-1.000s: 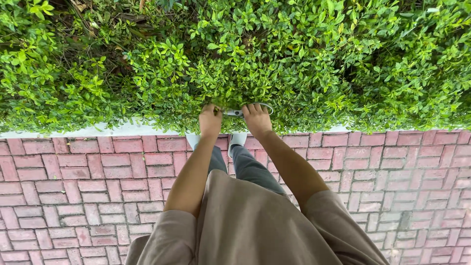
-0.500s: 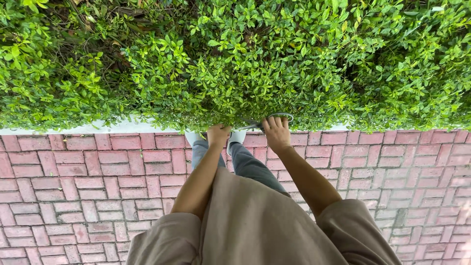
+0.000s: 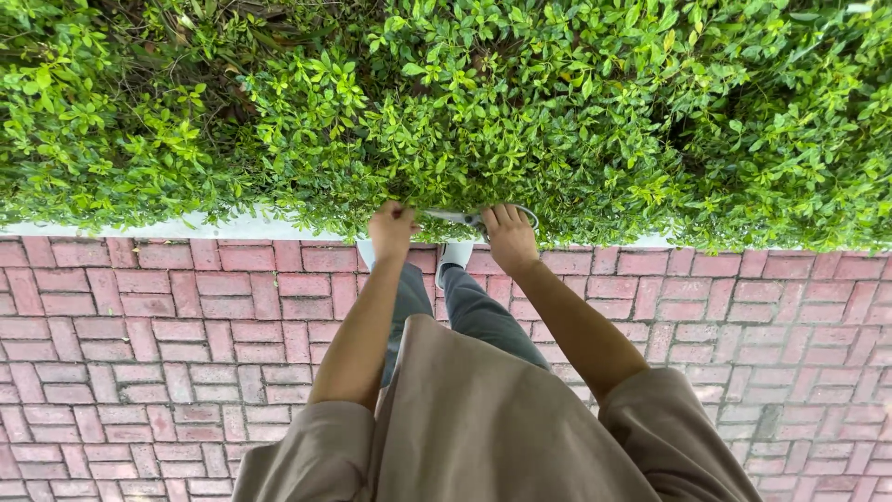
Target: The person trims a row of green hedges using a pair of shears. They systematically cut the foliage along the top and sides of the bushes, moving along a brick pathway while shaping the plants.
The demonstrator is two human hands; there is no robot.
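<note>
- The scissors (image 3: 465, 217) show only in part: a grey handle loop peeks out past the right hand (image 3: 509, 238) and a short metal stretch runs between the two hands; the blades' tips are lost among the leaves.
- They lie at the lower edge of the hedge (image 3: 520, 102), just at 12 o'clock of the person's feet, roughly at the centre of the view.
- The right hand's grip is closed on the scissors' handle, fingers curled through or over the loop; which finger sits where is hard to make out.
- The left hand (image 3: 391, 230), at 9 o'clock of the scissors and just beside them, is in a closed fist at the hedge's fringe; whether it pinches a twig or the blades' end cannot be told.
- Both forearms reach up from the bottom of the view, and the beige shirt (image 3: 483, 428) covers the lower middle, hiding the legs' upper part.
- Grey trousers (image 3: 474, 311) and one white shoe (image 3: 453, 255) show between the arms; the other shoe is mostly covered by the left wrist.
- A pale kerb (image 3: 186, 228) runs under the hedge, partly overhung by foliage.
- Red brick paving (image 3: 139, 353) fills the ground from 3 to 9 o'clock.
</note>
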